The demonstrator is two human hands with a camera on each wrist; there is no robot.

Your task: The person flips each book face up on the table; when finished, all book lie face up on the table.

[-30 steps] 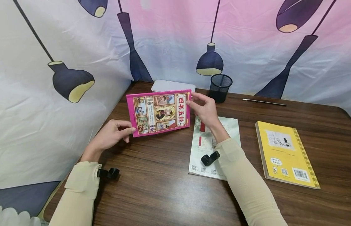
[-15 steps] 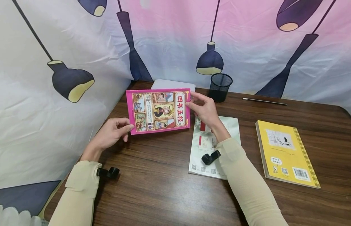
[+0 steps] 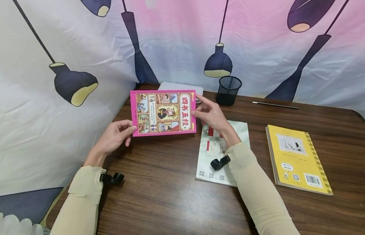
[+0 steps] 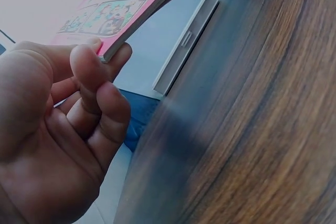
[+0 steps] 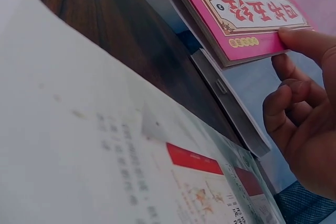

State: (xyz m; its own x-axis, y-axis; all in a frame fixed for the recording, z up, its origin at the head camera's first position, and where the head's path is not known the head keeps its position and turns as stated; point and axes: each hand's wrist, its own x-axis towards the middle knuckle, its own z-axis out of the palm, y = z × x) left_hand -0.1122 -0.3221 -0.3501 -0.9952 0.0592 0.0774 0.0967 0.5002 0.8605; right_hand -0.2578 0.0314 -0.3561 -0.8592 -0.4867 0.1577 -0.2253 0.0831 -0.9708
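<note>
A pink book (image 3: 166, 112) with cartoon panels and red characters on its cover is held up between both hands, above the table. My left hand (image 3: 113, 138) pinches its lower left corner, thumb on the cover and fingers behind. At the opposite short edge, my right hand (image 3: 213, 114) grips it with the thumb on the front. The left wrist view shows the book's corner (image 4: 118, 38) between thumb and fingers. In the right wrist view, the cover (image 5: 252, 14) tilts and the right thumb lies on its pink border.
Under the right forearm lies a pale green book (image 3: 204, 163). A yellow book (image 3: 298, 160) is at the right. Behind the pink book sits a white flat case (image 3: 180, 86), beside a black mesh pen cup (image 3: 229, 91). A pencil (image 3: 274, 105) lies near the table's back edge.
Both hands have raised the pink book slightly and shifted it a little left. Its cover now faces the head camera more squarely. The other things stay put.
</note>
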